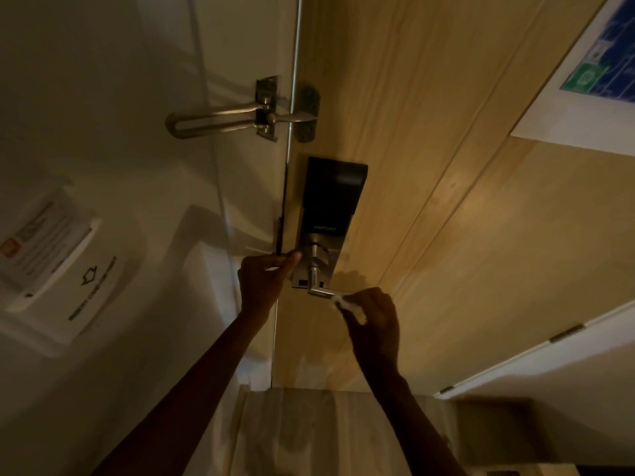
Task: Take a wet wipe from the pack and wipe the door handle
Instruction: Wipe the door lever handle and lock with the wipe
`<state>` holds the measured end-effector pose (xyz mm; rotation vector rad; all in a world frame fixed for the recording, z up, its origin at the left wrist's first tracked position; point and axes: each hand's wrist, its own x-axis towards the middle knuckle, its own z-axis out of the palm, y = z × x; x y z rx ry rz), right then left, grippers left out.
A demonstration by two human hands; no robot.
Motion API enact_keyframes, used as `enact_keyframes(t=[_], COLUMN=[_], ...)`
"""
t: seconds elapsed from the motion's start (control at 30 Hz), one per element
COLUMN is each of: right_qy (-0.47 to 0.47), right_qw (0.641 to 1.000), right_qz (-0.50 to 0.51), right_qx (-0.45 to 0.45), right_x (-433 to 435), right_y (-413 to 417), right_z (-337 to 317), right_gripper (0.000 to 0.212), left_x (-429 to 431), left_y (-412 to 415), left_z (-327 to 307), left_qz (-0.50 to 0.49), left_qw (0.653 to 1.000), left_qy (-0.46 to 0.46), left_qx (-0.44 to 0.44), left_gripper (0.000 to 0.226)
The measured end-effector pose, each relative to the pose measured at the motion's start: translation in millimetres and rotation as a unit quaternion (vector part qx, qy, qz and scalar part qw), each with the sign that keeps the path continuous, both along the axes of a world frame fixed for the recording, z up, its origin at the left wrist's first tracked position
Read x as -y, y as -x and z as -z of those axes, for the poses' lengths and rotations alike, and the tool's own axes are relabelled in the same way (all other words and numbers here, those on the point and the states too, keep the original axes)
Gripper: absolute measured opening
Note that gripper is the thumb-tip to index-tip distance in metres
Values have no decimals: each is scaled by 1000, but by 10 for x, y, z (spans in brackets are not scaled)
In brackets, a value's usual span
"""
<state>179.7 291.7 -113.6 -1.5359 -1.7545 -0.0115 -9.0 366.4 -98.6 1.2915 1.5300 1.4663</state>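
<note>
Our right hand (372, 312) was closed around a small crumpled white wet wipe (347, 305), pinching it in our fingers so a corner stuck out. That corner touched the end of the silver metal lever door handle (321, 292), so we think we were rubbing it clean there. Our left hand (263, 281) held nothing. Its fingers were partly curled, with the thumb pressed near the edge of the tall black and silver lock plate (330, 214), maybe to keep the light wooden door (446, 201) steady. We could not see the wipe pack.
</note>
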Motion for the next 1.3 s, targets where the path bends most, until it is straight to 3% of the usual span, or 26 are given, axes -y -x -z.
enact_keyframes(t=[0.13,0.23,0.37,0.47,0.6,0.73,0.9,1.0,1.17,1.3], right_qy=[13,8,7,23,12,37,62,61,62,68], right_qw=[1000,999,988,993,999,991,979,985,992,988], right_qz=[-15,47,106,105,34,-58,-75,-73,-109,-137], right_qx=[-2,-22,-109,-48,-23,-118,-179,-144,34,17], right_x=[-96,-85,-111,-112,-182,-267,-340,-343,-414,-468], right_y=[176,-167,-454,-330,-165,114,242,113,-72,100], right_z=[-1,-65,-75,-15,-162,-242,-230,-230,-223,-230], right_gripper=[12,12,12,10,7,7,17,11,21,20], left_x=[-3,2,8,31,17,15,19,17,29,39], left_y=[13,12,4,9,11,17,24,33,29,27], left_z=[5,11,10,-14,-9,11,17,9,-21,-33], left_qz=[11,18,17,15,12,16,16,13,15,14], left_qw=[1000,1000,1000,1000,1000,1000,1000,1000,1000,1000], left_qy=[-9,-10,-13,-19,-10,-21,-11,6,14,25], left_qx=[-9,4,8,3,6,-4,-14,-10,-5,5], left_gripper=[22,22,23,21,22,23,23,25,24,22])
